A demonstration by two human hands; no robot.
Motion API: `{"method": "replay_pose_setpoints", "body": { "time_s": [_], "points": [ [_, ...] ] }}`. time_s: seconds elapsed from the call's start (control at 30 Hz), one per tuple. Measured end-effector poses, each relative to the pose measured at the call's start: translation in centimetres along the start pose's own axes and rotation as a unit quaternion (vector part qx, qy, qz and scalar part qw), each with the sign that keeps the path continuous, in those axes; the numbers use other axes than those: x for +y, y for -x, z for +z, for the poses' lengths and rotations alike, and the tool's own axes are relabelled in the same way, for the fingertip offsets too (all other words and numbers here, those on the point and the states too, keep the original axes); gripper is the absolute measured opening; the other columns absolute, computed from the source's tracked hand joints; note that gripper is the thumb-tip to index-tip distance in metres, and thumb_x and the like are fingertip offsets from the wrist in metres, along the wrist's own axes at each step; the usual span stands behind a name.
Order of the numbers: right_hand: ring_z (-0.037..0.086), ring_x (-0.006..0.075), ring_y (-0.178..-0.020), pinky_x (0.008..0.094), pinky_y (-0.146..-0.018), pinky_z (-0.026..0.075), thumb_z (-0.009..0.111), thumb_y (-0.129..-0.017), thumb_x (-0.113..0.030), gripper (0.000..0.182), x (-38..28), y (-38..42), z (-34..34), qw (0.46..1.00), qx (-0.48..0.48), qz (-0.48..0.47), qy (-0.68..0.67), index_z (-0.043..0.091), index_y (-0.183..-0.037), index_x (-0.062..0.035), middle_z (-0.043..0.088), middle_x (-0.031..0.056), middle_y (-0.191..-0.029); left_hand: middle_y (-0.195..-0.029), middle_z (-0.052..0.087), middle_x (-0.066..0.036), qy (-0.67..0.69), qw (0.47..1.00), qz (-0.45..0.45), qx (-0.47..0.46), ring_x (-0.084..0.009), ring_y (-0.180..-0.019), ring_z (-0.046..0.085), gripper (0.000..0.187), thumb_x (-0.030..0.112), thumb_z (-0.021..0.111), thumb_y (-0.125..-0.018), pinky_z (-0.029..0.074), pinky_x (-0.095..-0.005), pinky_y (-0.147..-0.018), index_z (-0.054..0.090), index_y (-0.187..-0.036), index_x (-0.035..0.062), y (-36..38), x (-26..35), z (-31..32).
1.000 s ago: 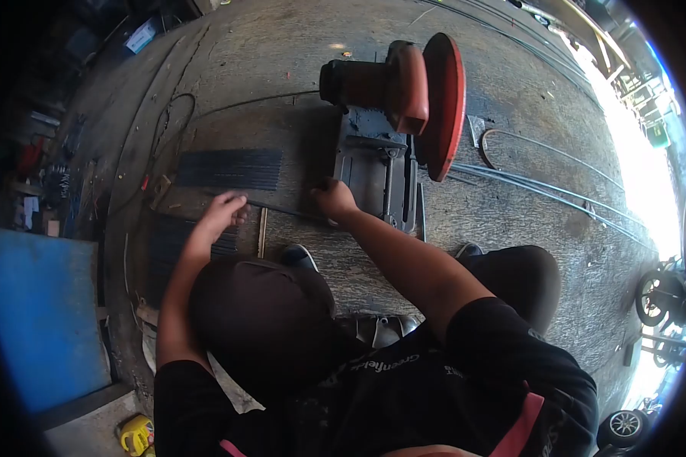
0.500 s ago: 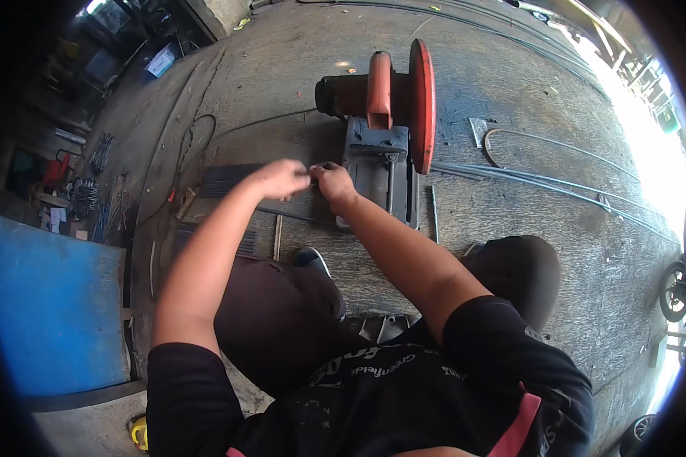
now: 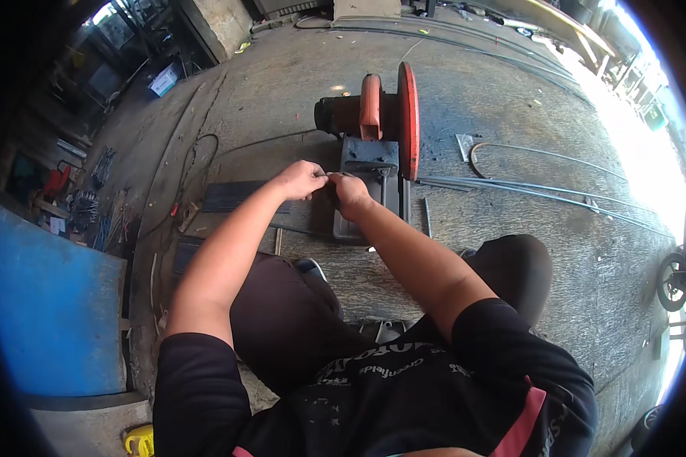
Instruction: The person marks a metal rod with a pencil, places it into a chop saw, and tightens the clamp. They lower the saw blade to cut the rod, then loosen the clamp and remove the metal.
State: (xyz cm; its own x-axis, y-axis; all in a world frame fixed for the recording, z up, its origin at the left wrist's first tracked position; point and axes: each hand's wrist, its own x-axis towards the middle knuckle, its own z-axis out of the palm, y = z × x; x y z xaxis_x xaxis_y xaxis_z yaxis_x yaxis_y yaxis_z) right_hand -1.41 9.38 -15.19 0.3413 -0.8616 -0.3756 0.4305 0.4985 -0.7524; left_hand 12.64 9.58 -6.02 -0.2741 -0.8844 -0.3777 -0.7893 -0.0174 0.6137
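Note:
My left hand [image 3: 301, 180] and my right hand [image 3: 349, 193] meet fingertip to fingertip above the near left side of a cut-off saw [image 3: 370, 110]. Both are closed in a pinch. Something small seems to sit between the fingers, but it is too small to name. The saw has a red handle and a round red guard [image 3: 408, 114], and its dark base [image 3: 352, 230] lies just under my right hand. Left of the base, near my left forearm, dark thin rods [image 3: 232, 196] lie side by side on the floor.
Long metal bars [image 3: 503, 184] stretch right from the saw across the floor, beside a curved rod [image 3: 541, 154]. A power cable [image 3: 263, 139] runs left from the motor. A blue panel [image 3: 49, 305] stands at left, and a wheel [image 3: 671, 282] shows at far right.
The whole view has shifted, so the saw appears lower and slightly left. My left hand, blurred before, is now sharp, with its fingertips meeting those of my right hand.

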Motion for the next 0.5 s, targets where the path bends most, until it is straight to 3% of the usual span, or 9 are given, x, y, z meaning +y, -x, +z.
{"method": "replay_pose_setpoints", "body": {
  "time_s": [0.17, 0.23, 0.27, 0.3, 0.37, 0.4, 0.5],
  "points": [
    [0.058, 0.017, -0.065, 0.0308, -0.054, 0.045, 0.058, -0.088, -0.02, 0.017, -3.0, 2.7, -1.5, 0.995, 0.033, -0.005, 0.094, 0.063, -0.095, -0.0054, 0.06, 0.006, -0.079, -0.086, 0.067, -0.009, 0.001, 0.998, 0.032, -0.056, -0.016, -0.067, 0.064, 0.031, 0.026, 0.057, -0.09, 0.052, -0.03, -0.06, 0.064, -0.107, 0.0008, -1.3, 1.9, 0.1],
    [0.057, 0.0159, -0.063, 0.03, -0.05, 0.043, 0.057, -0.089, -0.02, 0.015, -4.2, 4.0, -2.9, 0.988, 0.038, -0.002, 0.15, 0.062, -0.09, -0.0065, 0.058, 0.0043, -0.076, -0.091, 0.068, -0.008, -0.067, 0.986, 0.072, -0.137, -0.0183, -0.079, 0.065, 0.035, 0.03, 0.057, -0.088, 0.054, -0.0332, -0.07, 0.065, -0.111, 0.0058, -3.0, 2.4, 0.5],
    [0.058, 0.0163, -0.063, 0.0299, -0.051, 0.043, 0.058, -0.089, -0.02, 0.014, -4.7, 4.9, -3.6, 0.986, 0.049, 0.043, 0.155, 0.063, -0.089, -0.0062, 0.059, 0.0045, -0.076, -0.098, 0.067, -0.007, -0.13, 0.974, 0.071, -0.172, -0.019, -0.087, 0.065, 0.042, 0.034, 0.058, -0.086, 0.053, -0.0346, -0.077, 0.062, -0.12, 0.0101, -4.0, 2.9, 1.0],
    [0.058, 0.0168, -0.062, 0.0299, -0.052, 0.044, 0.058, -0.088, -0.019, 0.014, -4.9, 5.9, -4.3, 0.981, 0.06, 0.089, 0.159, 0.063, -0.089, -0.0059, 0.059, 0.0048, -0.076, -0.098, 0.067, -0.007, -0.126, 0.973, 0.088, -0.173, -0.019, -0.087, 0.065, 0.042, 0.034, 0.058, -0.086, 0.053, -0.0346, -0.077, 0.062, -0.12, 0.0101, -4.0, 4.1, 1.4],
    [0.058, 0.0174, -0.063, 0.0301, -0.053, 0.044, 0.06, -0.087, -0.019, 0.014, -5.5, 7.4, -5.8, 0.98, 0.077, 0.076, 0.165, 0.063, -0.089, -0.0049, 0.059, 0.0047, -0.077, -0.106, 0.066, -0.008, -0.154, 0.952, 0.036, -0.264, -0.0198, -0.085, 0.065, 0.051, 0.035, 0.06, -0.084, 0.053, -0.0343, -0.074, 0.056, -0.129, 0.0116, -3.1, 6.9, 2.3],
    [0.058, 0.017, -0.064, 0.03, -0.054, 0.045, 0.06, -0.087, -0.018, 0.014, -5.9, 7.9, -6.5, 0.98, 0.086, 0.086, 0.159, 0.063, -0.089, -0.0049, 0.06, 0.0047, -0.077, -0.11, 0.064, -0.008, -0.168, 0.943, 0.043, -0.285, -0.0202, -0.085, 0.065, 0.056, 0.037, 0.062, -0.083, 0.054, -0.0348, -0.072, 0.051, -0.135, 0.0178, -3.4, 7.5, 2.7],
    [0.058, 0.0149, -0.065, 0.0291, -0.055, 0.044, 0.062, -0.087, -0.018, 0.013, -6.5, 8.9, -7.4, 0.974, 0.109, 0.09, 0.175, 0.063, -0.089, -0.0054, 0.06, 0.004, -0.076, -0.109, 0.065, -0.009, -0.233, 0.932, 0.063, -0.269, -0.0204, -0.084, 0.065, 0.055, 0.037, 0.062, -0.082, 0.054, -0.0347, -0.07, 0.052, -0.134, 0.0238, -3.6, 8.3, 3.6]
  ]
}}
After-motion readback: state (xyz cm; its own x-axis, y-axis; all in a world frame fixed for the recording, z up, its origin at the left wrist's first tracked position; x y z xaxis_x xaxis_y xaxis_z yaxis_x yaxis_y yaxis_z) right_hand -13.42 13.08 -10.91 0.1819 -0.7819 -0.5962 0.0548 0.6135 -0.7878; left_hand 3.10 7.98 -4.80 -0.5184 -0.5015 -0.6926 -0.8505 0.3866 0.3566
